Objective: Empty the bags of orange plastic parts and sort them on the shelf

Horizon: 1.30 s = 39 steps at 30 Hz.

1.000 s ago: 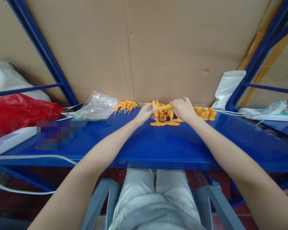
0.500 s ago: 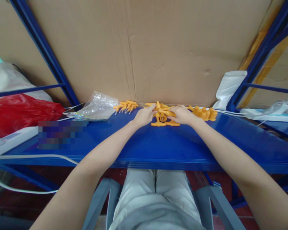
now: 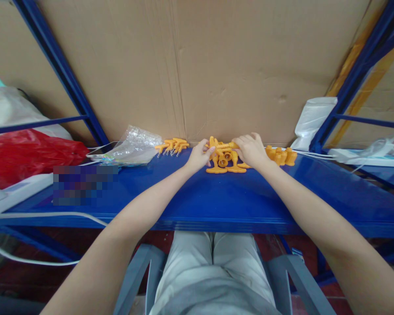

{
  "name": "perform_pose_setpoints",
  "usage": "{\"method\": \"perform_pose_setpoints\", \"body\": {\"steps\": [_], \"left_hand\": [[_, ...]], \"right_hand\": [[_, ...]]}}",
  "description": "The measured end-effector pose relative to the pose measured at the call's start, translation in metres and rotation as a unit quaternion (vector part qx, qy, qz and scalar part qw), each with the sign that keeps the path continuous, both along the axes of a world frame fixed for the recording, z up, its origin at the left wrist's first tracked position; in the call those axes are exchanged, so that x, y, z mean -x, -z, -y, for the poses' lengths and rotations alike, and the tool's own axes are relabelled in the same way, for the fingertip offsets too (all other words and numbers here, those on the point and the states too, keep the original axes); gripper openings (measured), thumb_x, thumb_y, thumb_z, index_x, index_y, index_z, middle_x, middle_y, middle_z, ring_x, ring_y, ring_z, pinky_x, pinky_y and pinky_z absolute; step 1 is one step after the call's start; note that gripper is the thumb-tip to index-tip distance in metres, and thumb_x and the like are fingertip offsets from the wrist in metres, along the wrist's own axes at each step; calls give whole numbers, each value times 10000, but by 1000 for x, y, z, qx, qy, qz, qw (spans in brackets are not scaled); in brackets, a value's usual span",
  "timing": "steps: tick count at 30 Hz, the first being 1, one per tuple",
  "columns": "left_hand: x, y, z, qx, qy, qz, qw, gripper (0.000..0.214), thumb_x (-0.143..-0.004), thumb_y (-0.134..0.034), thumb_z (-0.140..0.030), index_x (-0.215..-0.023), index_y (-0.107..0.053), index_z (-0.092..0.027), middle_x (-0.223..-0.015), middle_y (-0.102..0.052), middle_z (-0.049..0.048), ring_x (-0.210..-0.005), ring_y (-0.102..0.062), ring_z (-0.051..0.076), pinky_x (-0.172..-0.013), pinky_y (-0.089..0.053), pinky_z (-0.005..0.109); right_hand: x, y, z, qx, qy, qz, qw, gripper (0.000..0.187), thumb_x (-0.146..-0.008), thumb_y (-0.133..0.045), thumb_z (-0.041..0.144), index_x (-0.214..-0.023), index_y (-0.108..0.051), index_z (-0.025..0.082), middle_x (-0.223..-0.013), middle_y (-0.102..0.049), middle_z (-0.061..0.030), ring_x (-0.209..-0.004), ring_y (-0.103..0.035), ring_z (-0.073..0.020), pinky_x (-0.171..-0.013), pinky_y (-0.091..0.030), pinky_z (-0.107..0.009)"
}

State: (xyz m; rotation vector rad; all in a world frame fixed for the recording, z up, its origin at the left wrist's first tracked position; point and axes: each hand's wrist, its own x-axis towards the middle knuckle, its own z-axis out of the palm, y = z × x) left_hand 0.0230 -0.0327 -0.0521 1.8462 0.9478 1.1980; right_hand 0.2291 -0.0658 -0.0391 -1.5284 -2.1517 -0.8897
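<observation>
- Bottom centre: light grey trousers [image 3: 213, 262], seated. Both forearms run up the frame over the front edge of the blue metal shelf [image 3: 216, 201], probably to steady fine finger work.
- Centre, far side of shelf: left hand [image 3: 199, 154] and right hand [image 3: 251, 148] face each other. Both are curled shut, fingertips pinching opposite ends of a small orange plastic rod-shaped piece [image 3: 229, 145] held level just above the shelf. A two-ended grip suits pressing or twisting parts together.
- Directly under it: a loose heap of orange plastic footed parts [image 3: 223, 164], touching both hands and kept within a finger's reach.
- Left of the heap: orange plastic prongs with small springs [image 3: 172, 145]. Right of it: orange plastic cup-like parts [image 3: 280, 155]. These look sorted by kind.
- Further left: a crumpled clear plastic bag [image 3: 133, 144] and a red plastic bag [image 3: 26, 153]. Upper right: a white pouch [image 3: 311, 118].
- Behind it all: a brown cardboard sheet [image 3: 216, 65], acting as a backstop for the parts.
</observation>
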Motion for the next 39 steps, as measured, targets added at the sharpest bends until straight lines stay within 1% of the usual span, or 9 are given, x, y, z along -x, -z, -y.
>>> {"method": "perform_pose_setpoints", "body": {"steps": [3, 6, 13, 18, 24, 27, 30, 35, 39], "left_hand": [[0, -4, 0, 65, 12, 56, 996, 175, -956, -524, -157, -809, -445, -211, -530, -610, -61, -299, -461, 74, -382, -343, 174], [5, -6, -4, 97, -11, 104, 990, 243, -976, -462, -139, -752, -408, -218, -468, -563, -60, -299, -457, 82, -367, -326, 173], [16, -8, -11, 122, -74, 134, 981, 202, -980, -448, -147, -794, -408, -216, -482, -577, -66, -290, -446, 74, -371, -323, 159], [16, -8, -12, 122, -75, 137, 980, 180, -984, -445, -159, -813, -418, -210, -502, -580, -68, -298, -453, 70, -382, -332, 161], [16, -4, -14, 115, -71, 141, 981, 193, -986, -501, -199, -804, -436, -205, -527, -586, -69, -304, -450, 60, -395, -342, 167], [17, -4, -15, 110, -73, 141, 981, 209, -985, -532, -235, -799, -442, -205, -531, -586, -68, -306, -449, 57, -398, -341, 170], [17, -3, -15, 107, -76, 142, 981, 236, -973, -578, -300, -802, -446, -206, -539, -588, -67, -310, -449, 55, -404, -344, 172], [16, -4, -16, 109, -83, 139, 981, 264, -967, -600, -349, -803, -452, -205, -533, -581, -67, -308, -446, 54, -401, -346, 175], [16, -4, -15, 111, -81, 137, 981, 277, -957, -623, -349, -794, -451, -205, -530, -577, -70, -304, -444, 53, -397, -354, 173]], "right_hand": [[-3, 1, -2, -16, 14, 4, 1000, 308, -930, -437, 145, -1113, -685, 164, -1061, -734, -148, -1067, -584, -300, -1040, -294, -480], [-11, 0, -3, -15, 32, -14, 999, 307, -908, -446, 144, -1091, -691, 164, -1052, -723, -151, -1064, -574, -303, -1010, -316, -471], [-25, -2, -5, 0, 78, -96, 992, 353, -936, -489, 338, -1145, -706, 153, -1196, -647, -197, -1112, -542, -342, -920, -387, -475], [-26, -5, -6, 33, 132, -143, 980, 387, -915, -520, 424, -1131, -723, 174, -1120, -668, -187, -1078, -572, -350, -898, -418, -488], [-35, -21, 0, 114, 223, -187, 950, 375, -881, -564, 473, -1059, -744, 196, -1043, -741, -156, -1031, -663, -338, -892, -467, -454], [-42, -28, 4, 166, 274, -186, 929, 393, -858, -603, 458, -1081, -751, 170, -1071, -747, -177, -1066, -682, -348, -894, -493, -432], [-50, -32, 5, 204, 303, -172, 915, 405, -852, -610, 395, -1141, -745, 145, -1130, -737, -201, -1103, -685, -354, -891, -513, -424], [-57, -31, 4, 240, 318, -161, 903, 457, -832, -609, 307, -1233, -717, 117, -1176, -727, -222, -1119, -691, -347, -862, -534, -400], [-62, -29, 1, 261, 320, -151, 898, 450, -814, -600, 245, -1217, -727, 91, -1123, -745, -227, -1057, -715, -333, -798, -544, -371]]}}
